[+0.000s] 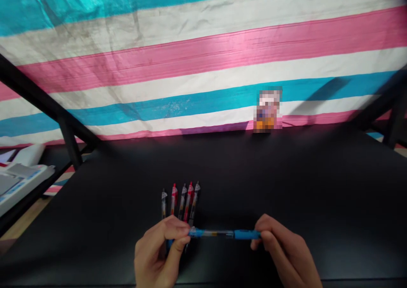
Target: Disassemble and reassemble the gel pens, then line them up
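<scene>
As left hand [157, 252], right hand [284, 247] hold pen [222, 234]

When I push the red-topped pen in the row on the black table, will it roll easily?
The red-topped pen looks round and apt to roll on the smooth black table, though its clip may check it. It looks stiff and light. It would likely bump the neighbouring pen beside it.
</scene>
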The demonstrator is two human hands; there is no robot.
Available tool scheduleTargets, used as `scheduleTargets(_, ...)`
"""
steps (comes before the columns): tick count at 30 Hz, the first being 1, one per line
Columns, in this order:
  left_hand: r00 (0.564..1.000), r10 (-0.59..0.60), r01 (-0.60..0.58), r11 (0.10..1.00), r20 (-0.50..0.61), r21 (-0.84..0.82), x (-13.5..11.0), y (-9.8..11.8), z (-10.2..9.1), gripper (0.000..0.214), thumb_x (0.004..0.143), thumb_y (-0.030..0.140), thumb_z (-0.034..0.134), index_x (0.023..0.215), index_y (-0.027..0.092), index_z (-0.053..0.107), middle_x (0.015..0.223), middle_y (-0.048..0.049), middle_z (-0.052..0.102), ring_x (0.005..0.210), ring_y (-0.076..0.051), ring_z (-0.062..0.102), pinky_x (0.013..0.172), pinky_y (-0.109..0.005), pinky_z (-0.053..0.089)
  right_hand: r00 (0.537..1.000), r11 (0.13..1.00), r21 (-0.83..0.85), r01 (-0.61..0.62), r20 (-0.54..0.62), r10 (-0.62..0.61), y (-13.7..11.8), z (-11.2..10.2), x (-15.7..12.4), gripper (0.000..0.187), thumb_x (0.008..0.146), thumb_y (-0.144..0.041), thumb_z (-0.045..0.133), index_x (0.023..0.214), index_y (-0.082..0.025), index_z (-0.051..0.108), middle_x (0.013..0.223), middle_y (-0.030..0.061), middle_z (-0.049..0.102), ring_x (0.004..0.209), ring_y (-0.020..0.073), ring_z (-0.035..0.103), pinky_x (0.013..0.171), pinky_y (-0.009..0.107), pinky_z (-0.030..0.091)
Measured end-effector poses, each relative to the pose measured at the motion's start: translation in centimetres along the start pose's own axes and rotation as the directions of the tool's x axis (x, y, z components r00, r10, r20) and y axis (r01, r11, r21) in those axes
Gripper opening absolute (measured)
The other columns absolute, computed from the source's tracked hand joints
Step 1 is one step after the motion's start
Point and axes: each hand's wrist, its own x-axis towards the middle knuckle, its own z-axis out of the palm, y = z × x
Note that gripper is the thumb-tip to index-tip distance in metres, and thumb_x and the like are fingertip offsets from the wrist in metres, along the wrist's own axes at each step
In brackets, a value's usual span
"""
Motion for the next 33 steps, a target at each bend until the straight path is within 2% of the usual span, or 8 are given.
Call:
scheduleTargets(4, 1.0, -0.019, 0.019, 1.0, -0.011, 0.001, 0.1, 0.2, 0.1, 0.022, 0.082, -0.002, 0.067, 0.081, 0.02, 0.072, 0.069, 0.0001, 0.075, 0.061, -0.016, 0.075, 0.059, -0.022, 0.063, 0.996, 0.997, 0.009, 0.075, 0.047, -0.075, 0.5, 0.1, -0.1, 0.017, 0.107, -0.034, 0.058, 0.11, -0.031, 0.074, 0.084, 0.0003, 0.073, 0.07, 0.0159, 0.07, 0.066, 0.022, 0.055)
scheduleTargets(6, 0.999, -0.03, 0.03, 1.0, -0.018, 0.002, 0.1, 0.2, 0.1, 0.022, 0.082, -0.002, 0.066, 0.081, 0.02, 0.072, 0.069, 0.0009, 0.074, 0.061, -0.015, 0.075, 0.059, -0.021, 0.063, 0.998, 0.999, 0.003, 0.034, -0.05, -0.034, 0.6, 0.7, -0.4, 0.032, 0.103, -0.031, 0.066, 0.134, -0.037, 0.065, 0.096, -0.0009, 0.078, 0.074, 0.0154, 0.073, 0.072, 0.021, 0.058)
scheduleTargets(11, 0.999, -0.039, 0.039, 0.999, -0.009, -0.001, 0.0, 0.2, 0.0, 0.021, 0.082, 0.0, 0.067, 0.083, 0.02, 0.073, 0.07, 0.0008, 0.076, 0.062, -0.015, 0.075, 0.061, -0.021, 0.063, 0.986, 0.997, 0.06, -0.055, -0.152, 0.064, 0.1, 1.2, -0.5, 0.008, 0.105, -0.029, 0.06, 0.104, -0.032, 0.068, 0.087, -0.0015, 0.076, 0.075, 0.0154, 0.073, 0.071, 0.02, 0.056)
scheduleTargets(16, 0.999, -0.04, 0.04, 0.999, 0.002, -0.016, 0.2, 0.3, 0.1, 0.022, 0.082, -0.001, 0.066, 0.082, 0.02, 0.072, 0.069, 0.0009, 0.075, 0.061, -0.014, 0.074, 0.059, -0.02, 0.062, 0.999, 1.0, -0.004, 0.028, 0.023, -0.028, -0.4, 0.0, 0.3, 0.038, 0.11, -0.031, 0.048, 0.078, -0.024, 0.067, 0.072, 0.0003, 0.066, 0.061, 0.0142, 0.065, 0.059, 0.021, 0.051)
scheduleTargets(20, 0.999, -0.039, 0.04, 0.999, 0.009, -0.008, 0.2, 0.1, 0.1, 0.023, 0.083, -0.002, 0.066, 0.084, 0.02, 0.072, 0.07, 0.0006, 0.075, 0.062, -0.015, 0.075, 0.06, -0.021, 0.062, 0.996, 1.0, 0.004, 0.017, -0.083, -0.016, 0.0, 0.8, -0.2, 0.022, 0.104, -0.034, 0.064, 0.125, -0.035, 0.069, 0.09, -0.001, 0.078, 0.075, 0.0166, 0.075, 0.074, 0.022, 0.059)
scheduleTargets(23, 0.999, -0.044, 0.044, 0.999, -0.002, 0.018, -0.1, 0.0, 0.1, 0.023, 0.084, -0.001, 0.066, 0.086, 0.021, 0.073, 0.07, 0.0021, 0.075, 0.065, -0.014, 0.076, 0.063, -0.019, 0.062, 0.982, 0.999, 0.034, -0.042, -0.184, 0.047, 0.2, 1.4, -0.6, 0.012, 0.105, -0.034, 0.062, 0.114, -0.032, 0.069, 0.091, 0.0001, 0.078, 0.075, 0.0168, 0.075, 0.071, 0.021, 0.059)
scheduleTargets(28, 0.996, -0.087, 0.087, 0.996, -0.001, -0.002, -0.4, 0.0, 0.1, 0.021, 0.085, 0.001, 0.067, 0.086, 0.022, 0.073, 0.071, 0.0025, 0.075, 0.065, -0.014, 0.075, 0.064, -0.019, 0.061, 0.998, 0.995, -0.089, 0.043, -0.041, -0.047, 0.2, 0.5, -0.1, 0.022, 0.108, -0.028, 0.054, 0.092, -0.027, 0.069, 0.084, -0.0001, 0.074, 0.061, 0.0126, 0.067, 0.057, 0.017, 0.053)
scheduleTargets(33, 0.994, -0.112, 0.112, 0.993, -0.009, -0.047, -0.3, 0.0, 0.2, 0.021, 0.085, 0.002, 0.066, 0.085, 0.022, 0.072, 0.068, 0.003, 0.071, 0.062, -0.013, 0.073, 0.059, -0.018, 0.059, 0.993, 0.986, -0.12, 0.115, -0.022, -0.119, 1.0, 0.1, 0.0, 0.016, 0.103, -0.023, 0.064, 0.116, -0.032, 0.064, 0.087, -0.0039, 0.077, 0.067, 0.013, 0.074, 0.067, 0.017, 0.058)
